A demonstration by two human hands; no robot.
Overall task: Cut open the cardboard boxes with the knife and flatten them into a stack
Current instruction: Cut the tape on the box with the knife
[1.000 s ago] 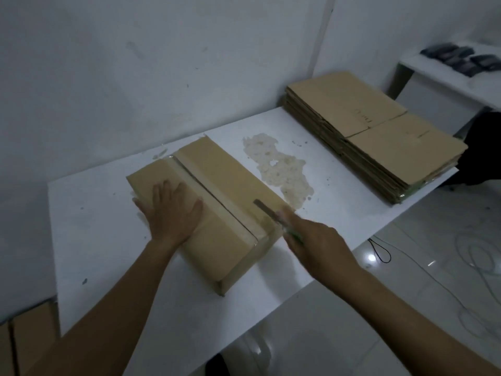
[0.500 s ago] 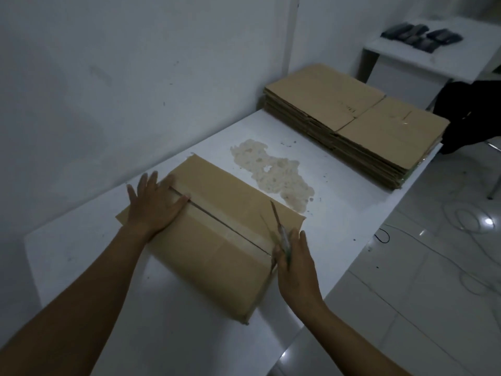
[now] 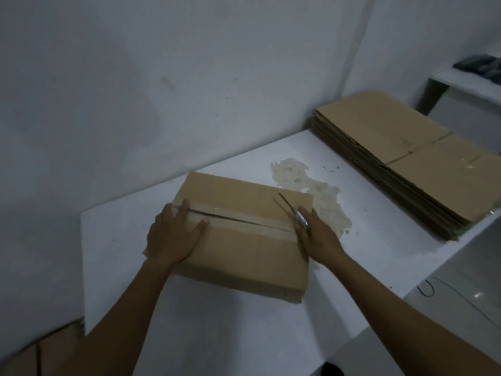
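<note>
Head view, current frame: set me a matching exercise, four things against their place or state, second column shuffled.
Column A
1. left hand
2. knife
3. flattened stack
4. cardboard box

Column B
a. at the far right end of the table
b. gripped in the right hand
c. resting on the box's top, fingers spread
d. tape seam slit along the top

Pairs: 1-c, 2-b, 3-a, 4-d

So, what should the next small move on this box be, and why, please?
Probably finish the cut at the right end of the box: the top seam already gapes, the right hand holds the knife there, and the left hand presses the top.
</note>
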